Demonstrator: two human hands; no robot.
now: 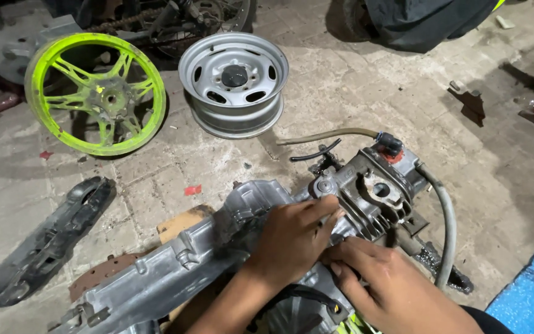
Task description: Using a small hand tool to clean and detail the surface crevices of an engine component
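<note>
Grey finned aluminium scooter engine (341,204) lay on the paved floor (366,93), both hands pinching at its cylinder: left hand (295,238) above, right hand (390,291) beside it. Beyond stood a silver steel wheel rim (234,83) and a neon-green spoked wheel (94,93).

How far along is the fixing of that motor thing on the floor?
Done so far, it seems: the engine lies out of its bike on the paving, the green wheel and grey rim lie apart, and a black cover is off. In hand: the left hand and right hand both press at the finned cylinder. Left: hoses are still attached, and nothing looks put back together.
</note>
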